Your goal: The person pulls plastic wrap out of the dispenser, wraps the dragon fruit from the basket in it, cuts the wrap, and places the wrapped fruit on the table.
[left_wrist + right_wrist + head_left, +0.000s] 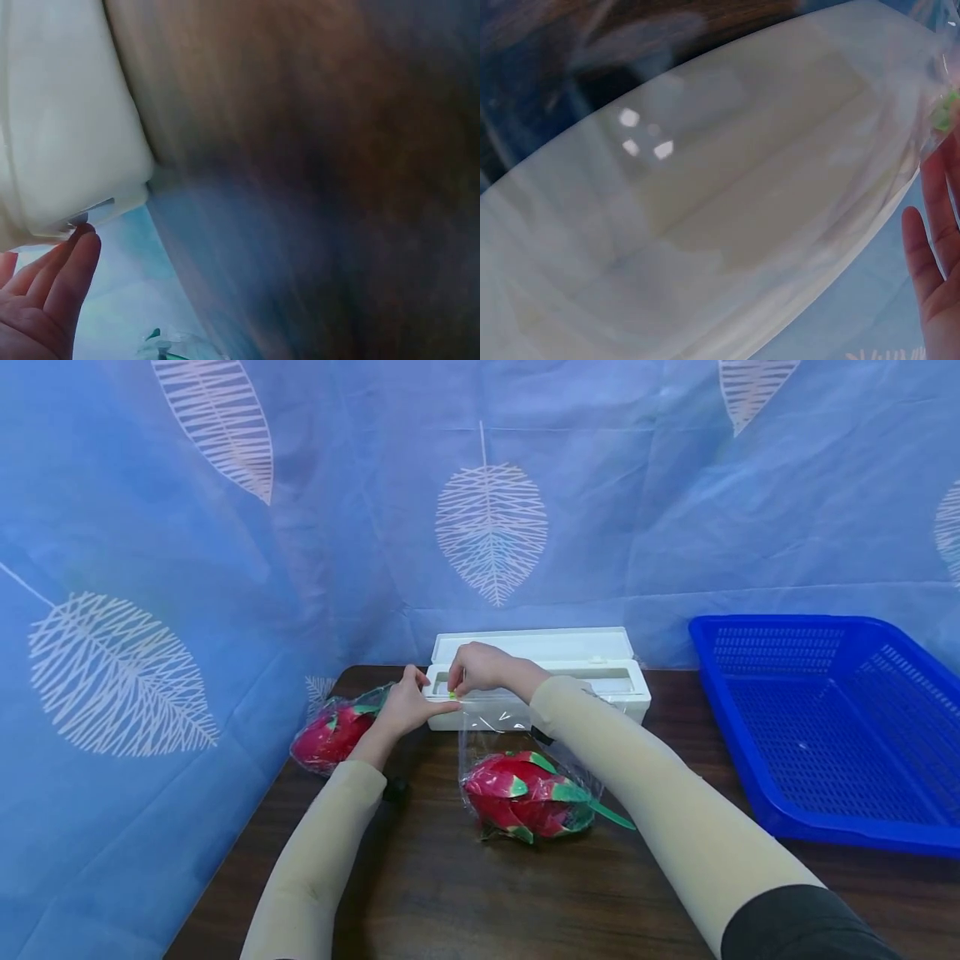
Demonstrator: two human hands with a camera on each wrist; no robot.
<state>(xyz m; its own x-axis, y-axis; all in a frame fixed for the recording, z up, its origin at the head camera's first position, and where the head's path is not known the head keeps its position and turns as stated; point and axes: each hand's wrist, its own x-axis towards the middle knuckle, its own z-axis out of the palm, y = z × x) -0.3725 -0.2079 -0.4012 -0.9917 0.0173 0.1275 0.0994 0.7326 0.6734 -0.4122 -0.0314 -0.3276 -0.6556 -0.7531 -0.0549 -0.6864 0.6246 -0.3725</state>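
A white cling film dispenser [540, 647] stands with its lid raised. My left hand [405, 706] holds its left end, thumb stretched along the front edge; in the left wrist view the fingertips [88, 238] touch its end wall. My right hand [480, 667] pinches a small yellow-green slide cutter [945, 111] near the left end of the front edge. Clear film [487, 722] hangs from that edge down over a red dragon fruit [517, 793] with green scales, lying in front of the box. In the right wrist view the film covers much of the dispenser.
Another dragon fruit [330, 739], wrapped in clear film, lies left of my left hand. A blue plastic basket [806, 827] stands at the right. Behind the dark wooden table [480, 910] hangs a blue cloth [375, 527] with white leaf prints.
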